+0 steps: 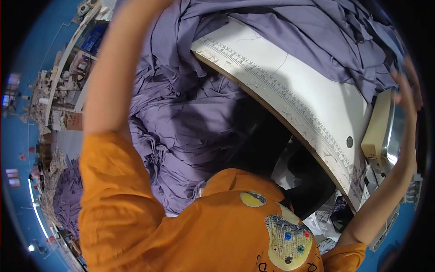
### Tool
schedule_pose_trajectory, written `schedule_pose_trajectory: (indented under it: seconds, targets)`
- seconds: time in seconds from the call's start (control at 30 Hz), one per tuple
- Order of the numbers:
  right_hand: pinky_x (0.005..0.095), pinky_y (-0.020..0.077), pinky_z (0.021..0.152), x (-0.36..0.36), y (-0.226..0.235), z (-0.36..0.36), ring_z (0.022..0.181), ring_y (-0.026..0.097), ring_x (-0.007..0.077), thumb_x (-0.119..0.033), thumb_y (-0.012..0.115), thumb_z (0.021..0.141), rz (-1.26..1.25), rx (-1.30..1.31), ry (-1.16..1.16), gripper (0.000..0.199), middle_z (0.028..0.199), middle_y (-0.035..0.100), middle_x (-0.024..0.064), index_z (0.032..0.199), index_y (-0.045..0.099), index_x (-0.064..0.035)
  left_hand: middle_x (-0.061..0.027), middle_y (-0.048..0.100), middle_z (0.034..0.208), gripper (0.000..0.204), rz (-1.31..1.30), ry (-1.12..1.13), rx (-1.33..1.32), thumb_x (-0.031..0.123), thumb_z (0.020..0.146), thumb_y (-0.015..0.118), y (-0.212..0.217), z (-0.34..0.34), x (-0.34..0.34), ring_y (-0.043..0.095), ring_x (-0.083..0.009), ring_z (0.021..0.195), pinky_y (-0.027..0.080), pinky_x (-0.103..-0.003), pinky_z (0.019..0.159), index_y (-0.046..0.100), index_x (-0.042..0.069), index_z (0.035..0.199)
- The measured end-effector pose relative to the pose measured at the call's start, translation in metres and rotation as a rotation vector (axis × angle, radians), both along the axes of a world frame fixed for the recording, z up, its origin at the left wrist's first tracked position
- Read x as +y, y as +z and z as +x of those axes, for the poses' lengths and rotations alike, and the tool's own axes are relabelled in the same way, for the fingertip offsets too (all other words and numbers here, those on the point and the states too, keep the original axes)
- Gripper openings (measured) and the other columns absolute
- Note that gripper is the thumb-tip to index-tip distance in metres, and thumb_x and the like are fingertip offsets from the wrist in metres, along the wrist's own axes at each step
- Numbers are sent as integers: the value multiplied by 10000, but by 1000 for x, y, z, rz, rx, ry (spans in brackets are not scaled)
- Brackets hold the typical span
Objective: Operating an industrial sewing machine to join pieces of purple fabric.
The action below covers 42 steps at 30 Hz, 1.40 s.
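A large mass of purple fabric (312,41) lies over the far side of a white worktable with a printed ruler scale (312,97). More of this fabric (181,118) hangs in heavy folds past the table's edge, down to my left. My left forearm stretches up over it, and my left hand is beyond the top edge of the picture. At the far right, my right hand (408,88) is raised beside the fabric's right end, above a beige sewing machine (375,129). Its fingers are smeared by motion, and whether they touch the cloth cannot be told.
The table's curved front edge (272,111) runs close before my body. Below it are dark shapes and a crumpled white plastic bag (322,226). Off to the left stand a cardboard box (74,121), another purple fabric pile (68,195) and cluttered work surfaces.
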State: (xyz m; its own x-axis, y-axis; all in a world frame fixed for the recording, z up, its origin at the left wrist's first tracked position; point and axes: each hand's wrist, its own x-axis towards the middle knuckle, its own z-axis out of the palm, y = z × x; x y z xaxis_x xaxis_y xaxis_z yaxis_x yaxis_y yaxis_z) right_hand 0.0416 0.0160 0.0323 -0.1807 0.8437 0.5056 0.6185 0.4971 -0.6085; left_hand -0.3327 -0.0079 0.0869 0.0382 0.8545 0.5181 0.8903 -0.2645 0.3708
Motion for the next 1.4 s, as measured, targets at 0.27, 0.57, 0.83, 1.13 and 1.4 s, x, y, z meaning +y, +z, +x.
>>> schedule_pose_trajectory:
  seconds: [0.27, 0.57, 0.83, 1.13, 1.4]
  targets:
    - [211, 509, 550, -113, -105, -38, 668, 653, 146, 90, 618, 822, -274, 213, 309, 170, 990, 670, 157, 964, 672, 14, -75, 687, 846, 157, -600, 119, -29, 176, 734, 772, -363, -47, -183, 657, -258, 792, 514, -336, 706, 700, 66, 820]
    - [258, 495, 566, -132, -171, -84, 683, 657, 208, 18, 685, 798, -451, 89, 584, 160, 885, 674, 109, 954, 676, -15, -96, 700, 858, 95, -701, 337, -166, 75, 810, 638, -419, -107, -196, 673, -228, 791, 526, -350, 732, 728, 92, 836]
    - [349, 525, 720, -143, -235, -94, 829, 668, 314, -90, 625, 870, -663, -53, 617, 149, 937, 673, 140, 988, 674, -15, -50, 706, 880, 171, -939, 84, -457, 148, 894, 634, -403, -147, -150, 674, -168, 832, 525, -286, 756, 686, 9, 980]
    - [333, 525, 729, -150, -265, -96, 845, 665, 284, -119, 620, 886, -653, -53, 614, 164, 961, 681, 123, 1015, 670, -32, -63, 677, 923, 255, -627, 140, 543, 352, 763, 703, -433, -64, -175, 635, -255, 903, 501, -393, 802, 716, 146, 911]
    - [355, 526, 750, -159, -271, -101, 867, 661, 309, -118, 618, 883, -649, -63, 632, 166, 974, 681, 135, 1010, 668, -24, -95, 688, 913, 180, -610, 142, 502, 299, 822, 632, -444, -75, -186, 642, -286, 869, 498, -404, 760, 689, 129, 845]
